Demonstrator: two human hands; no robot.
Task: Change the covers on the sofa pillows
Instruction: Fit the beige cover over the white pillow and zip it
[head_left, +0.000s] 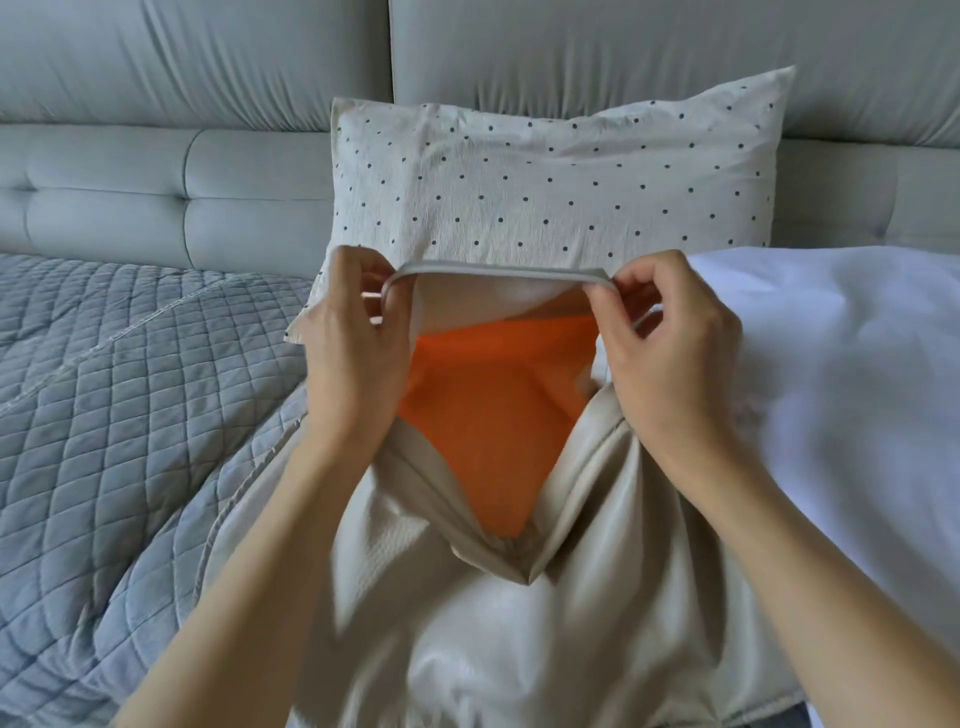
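Up close, the left hand (353, 338) and right hand (670, 353) each pinch the hemmed rim of a smooth beige cover (467, 623), stretching its mouth wide; an orange pillow (483, 415) sits inside, before a crinkly dotted pillow (545, 176) leaning on the sofa (156, 182), quilted grey throw (104, 389) left, white pillow (831, 364) right
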